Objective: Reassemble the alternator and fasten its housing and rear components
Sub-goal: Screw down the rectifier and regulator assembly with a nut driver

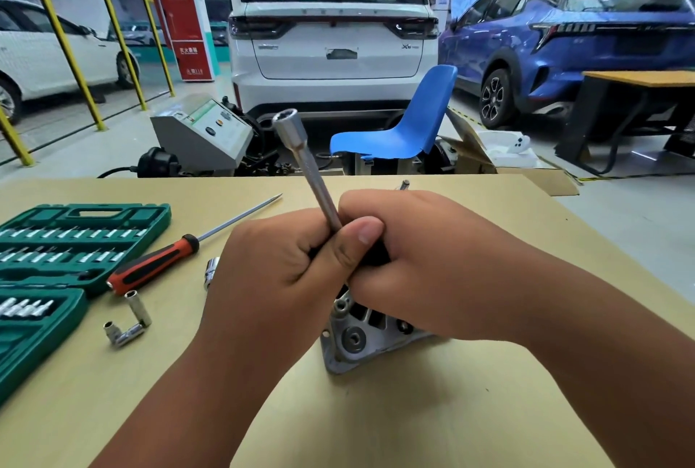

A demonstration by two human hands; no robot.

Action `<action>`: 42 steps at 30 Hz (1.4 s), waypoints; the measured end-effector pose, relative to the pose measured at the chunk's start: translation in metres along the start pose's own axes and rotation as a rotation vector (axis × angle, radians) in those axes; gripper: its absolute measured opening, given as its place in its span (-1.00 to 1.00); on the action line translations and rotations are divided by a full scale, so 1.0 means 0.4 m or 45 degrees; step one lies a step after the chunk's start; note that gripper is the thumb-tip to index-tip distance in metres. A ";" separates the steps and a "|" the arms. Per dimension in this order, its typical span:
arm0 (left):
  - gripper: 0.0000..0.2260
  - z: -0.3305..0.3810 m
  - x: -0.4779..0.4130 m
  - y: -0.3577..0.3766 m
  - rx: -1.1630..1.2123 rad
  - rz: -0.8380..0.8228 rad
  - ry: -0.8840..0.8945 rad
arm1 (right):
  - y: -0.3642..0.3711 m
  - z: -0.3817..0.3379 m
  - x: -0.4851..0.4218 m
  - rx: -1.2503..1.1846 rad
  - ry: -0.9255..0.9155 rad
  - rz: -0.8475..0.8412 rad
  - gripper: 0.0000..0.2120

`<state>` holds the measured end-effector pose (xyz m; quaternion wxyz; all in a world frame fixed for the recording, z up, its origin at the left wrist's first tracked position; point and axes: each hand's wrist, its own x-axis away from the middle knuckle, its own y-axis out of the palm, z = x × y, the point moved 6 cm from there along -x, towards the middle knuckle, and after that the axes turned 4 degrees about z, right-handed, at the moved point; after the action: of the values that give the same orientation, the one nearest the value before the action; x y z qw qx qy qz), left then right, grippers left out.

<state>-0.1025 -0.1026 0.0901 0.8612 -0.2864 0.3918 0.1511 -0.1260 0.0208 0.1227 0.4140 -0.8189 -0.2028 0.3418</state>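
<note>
fingers (298,241) curled tight — left hand (270,273), right hand (432,260) grip nut driver (315,173).

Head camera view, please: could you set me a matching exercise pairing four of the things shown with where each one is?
Things:
1. socket driver
2. screwdriver
3. alternator
4. chair

Places:
A. behind the table
B. lying beside the green case
C. gripped by the left hand and right hand, socket end up
D. on the table, beneath the hands

Pairs: 1-C, 2-B, 3-D, 4-A
</note>
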 end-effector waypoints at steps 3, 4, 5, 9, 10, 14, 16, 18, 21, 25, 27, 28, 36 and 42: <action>-0.64 0.008 -0.001 0.001 -0.004 -0.022 0.030 | 0.003 0.003 0.000 -0.112 0.022 -0.071 -0.86; -0.64 0.010 -0.001 0.003 0.023 -0.028 0.039 | 0.005 0.007 -0.001 -0.147 0.032 -0.093 -0.84; -0.61 0.010 0.001 0.004 0.078 -0.028 0.034 | 0.005 0.013 -0.001 -0.185 0.050 -0.098 -0.85; -0.31 -0.005 0.011 0.004 0.240 0.003 -0.042 | -0.061 0.085 0.001 -0.535 0.188 0.059 -0.90; -0.27 -0.009 0.013 0.006 0.228 0.000 -0.061 | -0.088 0.119 0.010 -0.684 0.247 0.140 -0.87; -0.38 -0.034 0.014 0.016 0.187 0.009 -0.109 | -0.127 0.262 0.082 -1.101 0.484 0.511 -0.86; -0.43 -0.042 0.017 0.019 0.196 0.035 -0.127 | -0.099 0.300 0.117 -1.146 0.543 0.585 -0.82; -0.47 -0.045 0.020 0.022 0.211 0.044 -0.146 | -0.073 0.313 0.129 -1.169 0.553 0.596 -0.83; -0.51 -0.049 0.023 0.025 0.212 0.041 -0.175 | -0.057 0.314 0.121 -1.111 0.517 0.587 -0.83; -0.51 -0.050 0.023 0.027 0.196 0.041 -0.172 | -0.040 0.310 0.117 -0.922 0.484 0.596 -0.86; -0.50 -0.051 0.024 0.029 0.201 0.043 -0.176 | -0.031 0.306 0.119 -0.774 0.471 0.597 -0.88; -0.51 -0.052 0.024 0.030 0.209 0.043 -0.181 | -0.029 0.304 0.119 -0.700 0.462 0.603 -0.88; -0.56 -0.050 0.028 0.033 0.195 0.028 -0.200 | -0.027 0.291 0.120 -0.309 0.417 0.623 -0.81; -0.60 0.006 0.018 0.039 -0.043 0.072 -0.037 | -0.035 0.296 0.113 -0.452 0.438 0.570 -0.80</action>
<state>-0.1038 -0.0886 0.0799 0.8573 -0.2874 0.3846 0.1860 -0.1821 0.1207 0.0663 0.2078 -0.9482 -0.0015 0.2404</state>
